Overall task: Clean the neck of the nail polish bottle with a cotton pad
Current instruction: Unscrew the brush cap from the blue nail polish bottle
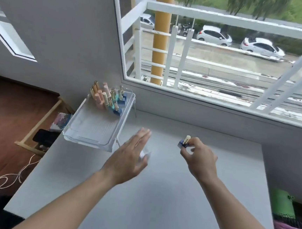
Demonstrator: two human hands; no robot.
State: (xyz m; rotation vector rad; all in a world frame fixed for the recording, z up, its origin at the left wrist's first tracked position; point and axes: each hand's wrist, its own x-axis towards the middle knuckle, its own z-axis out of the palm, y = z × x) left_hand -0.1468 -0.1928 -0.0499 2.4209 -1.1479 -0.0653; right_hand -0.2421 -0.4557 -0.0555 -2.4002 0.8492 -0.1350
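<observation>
**Nail polish bottle picked out, cap not off yet**

Nail polish bottle [183, 143], the blue one with a gold cap, gripped in the right hand [200, 159] above the white desk [157, 197], roughly mid-surface and a bit toward the window-side edge. Cap looks to be in place, so neck not exposed, nothing wiped so far. Left hand [131, 156] spread flat, fingers released, hovering just off the near right corner of the clear tray [90, 127]. Something pale and blurry just under that palm [145, 156], maybe the cotton pad or a clear container, honestly can't tell. Rest of the polish bottles [108, 97] standing at the tray's far end, by the desk's far left corner.

Guessing very early days: bottle chosen, that's about it. Left to do, by the look of it: grab a pad, unscrew the cap, wipe round the neck, cap back on.
</observation>
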